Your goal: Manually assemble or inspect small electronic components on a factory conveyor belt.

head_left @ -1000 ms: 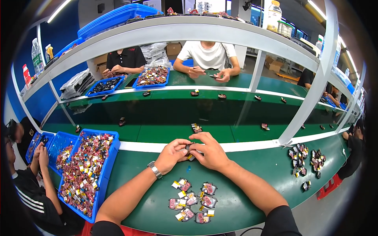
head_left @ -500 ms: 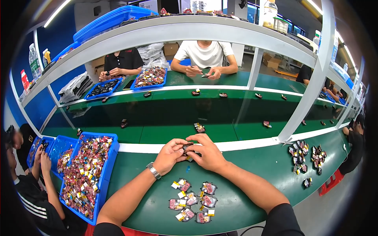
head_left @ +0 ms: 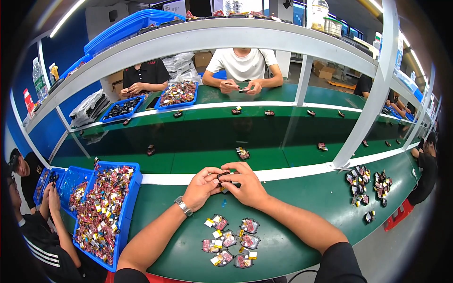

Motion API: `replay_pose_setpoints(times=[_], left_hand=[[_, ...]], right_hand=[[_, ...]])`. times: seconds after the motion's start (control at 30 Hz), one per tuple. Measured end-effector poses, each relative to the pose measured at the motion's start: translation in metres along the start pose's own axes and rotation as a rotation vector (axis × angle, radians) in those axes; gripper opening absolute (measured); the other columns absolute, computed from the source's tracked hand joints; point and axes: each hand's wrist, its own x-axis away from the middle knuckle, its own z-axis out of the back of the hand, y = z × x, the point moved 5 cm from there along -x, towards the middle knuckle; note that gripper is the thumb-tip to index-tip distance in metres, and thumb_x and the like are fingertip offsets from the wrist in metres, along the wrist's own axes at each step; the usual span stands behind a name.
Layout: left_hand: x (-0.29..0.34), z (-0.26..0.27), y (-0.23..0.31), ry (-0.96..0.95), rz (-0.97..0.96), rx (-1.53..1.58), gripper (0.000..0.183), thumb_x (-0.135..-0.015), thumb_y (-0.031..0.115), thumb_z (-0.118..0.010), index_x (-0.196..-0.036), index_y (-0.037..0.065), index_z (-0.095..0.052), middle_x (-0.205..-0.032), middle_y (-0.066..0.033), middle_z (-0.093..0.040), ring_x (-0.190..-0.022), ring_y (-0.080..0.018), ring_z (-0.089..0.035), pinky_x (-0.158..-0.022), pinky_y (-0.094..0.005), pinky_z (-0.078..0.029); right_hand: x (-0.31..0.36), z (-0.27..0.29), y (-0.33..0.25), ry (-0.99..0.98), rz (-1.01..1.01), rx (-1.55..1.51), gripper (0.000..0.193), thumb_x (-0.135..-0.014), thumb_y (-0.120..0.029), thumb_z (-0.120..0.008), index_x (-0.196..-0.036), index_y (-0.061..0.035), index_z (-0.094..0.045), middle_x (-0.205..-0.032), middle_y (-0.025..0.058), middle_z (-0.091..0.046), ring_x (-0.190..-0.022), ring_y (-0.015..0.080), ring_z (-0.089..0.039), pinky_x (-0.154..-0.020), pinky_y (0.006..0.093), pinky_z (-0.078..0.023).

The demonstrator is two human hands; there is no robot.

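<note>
Above the near edge of the white rail, both hands meet around a small dark casing (head_left: 223,175), mostly covered by fingers. My left hand (head_left: 199,189), with a metal watch at the wrist, pinches it from the left. From the right, my right hand (head_left: 247,187) closes its fingers and thumb on the same piece. A bit of yellow shows under the fingertips. Nearer to me on the green table lie several small open casings (head_left: 250,225) with red circuit boards and white-and-yellow battery cells, set in two rough columns.
At left stands a blue bin (head_left: 123,226) heaped with red boards and cells. More casings (head_left: 358,181) lie in clusters at right. Beyond the white rail (head_left: 302,170), a green conveyor (head_left: 203,160) carries spaced casings. A shelf (head_left: 226,35) crosses overhead on posts. Co-workers sit opposite and at both sides.
My hands stay together on the casing, with slight finger shifts. Casings on the conveyor have moved a little to the right. At the far left, another person's head has come into view.
</note>
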Motion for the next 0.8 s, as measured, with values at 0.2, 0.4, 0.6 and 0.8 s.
replay_pose_setpoints(times=[0.2,0.4,0.6,0.8], left_hand=[[0.002,0.0,0.0,0.038,-0.013,-0.004,0.026,-0.098,0.003,-0.057,-0.122,0.005,-0.051,-0.133,-0.0134,-0.058,-0.115,-0.0188,-0.061,-0.096,-0.0349,-0.055],[0.002,-0.009,0.006,-0.023,-0.153,0.132,0.023,-0.099,0.001,-0.053,-0.122,0.005,-0.051,-0.136,-0.0136,-0.056,-0.118,-0.0204,-0.06,-0.098,-0.0376,-0.053],[0.003,-0.011,0.003,-0.072,-0.155,0.195,0.024,-0.098,0.001,-0.054,-0.121,0.006,-0.051,-0.138,-0.0134,-0.055,-0.121,-0.0211,-0.058,-0.101,-0.0398,-0.051],[0.003,-0.011,0.001,-0.057,-0.14,0.19,0.023,-0.098,0.001,-0.055,-0.121,0.006,-0.051,-0.138,-0.0144,-0.054,-0.119,-0.0215,-0.059,-0.1,-0.0405,-0.052]], right_hand=[[0.0,0.001,-0.005,0.034,-0.011,-0.037,0.018,-0.081,-0.008,-0.073,-0.099,-0.0066,-0.074,-0.124,0.0083,-0.061,-0.117,0.0298,-0.053,-0.094,0.0399,-0.048],[-0.003,0.005,-0.014,0.077,0.063,-0.036,0.02,-0.079,-0.006,-0.074,-0.099,-0.0067,-0.073,-0.124,0.0089,-0.061,-0.12,0.0311,-0.052,-0.097,0.0412,-0.047],[-0.002,0.008,-0.016,0.135,0.073,-0.007,0.02,-0.077,-0.007,-0.077,-0.097,-0.0075,-0.075,-0.125,0.0081,-0.062,-0.12,0.0291,-0.053,-0.099,0.0408,-0.045],[-0.002,0.007,-0.012,0.098,0.037,-0.088,0.018,-0.077,-0.005,-0.076,-0.095,-0.0075,-0.075,-0.128,0.0084,-0.061,-0.124,0.0313,-0.05,-0.102,0.0422,-0.044]])
